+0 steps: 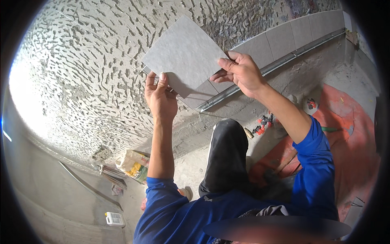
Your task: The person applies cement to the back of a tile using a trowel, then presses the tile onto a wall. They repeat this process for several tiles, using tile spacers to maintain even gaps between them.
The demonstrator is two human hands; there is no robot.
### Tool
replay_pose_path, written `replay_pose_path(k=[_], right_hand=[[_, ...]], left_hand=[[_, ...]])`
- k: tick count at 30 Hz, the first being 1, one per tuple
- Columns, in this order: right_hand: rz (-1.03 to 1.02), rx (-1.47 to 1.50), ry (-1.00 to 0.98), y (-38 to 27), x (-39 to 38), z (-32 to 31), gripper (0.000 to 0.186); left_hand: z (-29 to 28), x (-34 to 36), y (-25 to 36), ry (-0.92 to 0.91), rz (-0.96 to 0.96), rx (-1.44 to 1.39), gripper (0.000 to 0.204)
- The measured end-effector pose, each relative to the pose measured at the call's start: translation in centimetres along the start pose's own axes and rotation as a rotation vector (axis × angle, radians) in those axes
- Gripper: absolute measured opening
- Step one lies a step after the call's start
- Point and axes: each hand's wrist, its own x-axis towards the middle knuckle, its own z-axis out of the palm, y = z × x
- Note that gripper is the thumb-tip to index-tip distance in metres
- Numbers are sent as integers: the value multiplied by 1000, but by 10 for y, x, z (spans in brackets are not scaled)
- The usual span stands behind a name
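Note:
A square grey tile (185, 55) is held up in front of the rough wall, tilted so one corner points up. My left hand (161, 95) grips its lower left edge, thumb on the face and fingers behind. At the right corner my right hand (241, 71) pinches the tile between thumb and fingers. Behind and to the right, a row of grey wall tiles (280, 38) runs along the wall above a metal rail (264, 73). The held tile partly covers the near end of that row.
The wall (93, 73) has a ridged, textured surface. Red-and-black clips (264, 124) lie on the floor beside a red sheet (349, 130). An open bag (134, 162) stands by the wall base, and a white jug (115, 219) sits at lower left. My bent knee (229, 142) is below the rail.

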Motion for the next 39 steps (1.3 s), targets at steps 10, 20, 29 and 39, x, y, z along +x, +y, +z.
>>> replay_pose_path(k=[10, 20, 29, 39], right_hand=[[81, 108, -142, 6, -15, 35, 26], [-142, -408, -99, -54, -6, -79, 50], [-120, -671, 62, -68, -7, -193, 54], [-69, -679, 87, -90, -13, -208, 56]], left_hand=[[-15, -30, 21, -72, -355, -139, 68], [-186, 2, 224, 604, 233, 452, 68], [-358, -76, 349, 640, 503, 1746, 112], [-321, -93, 343, 784, 251, 2154, 120]])
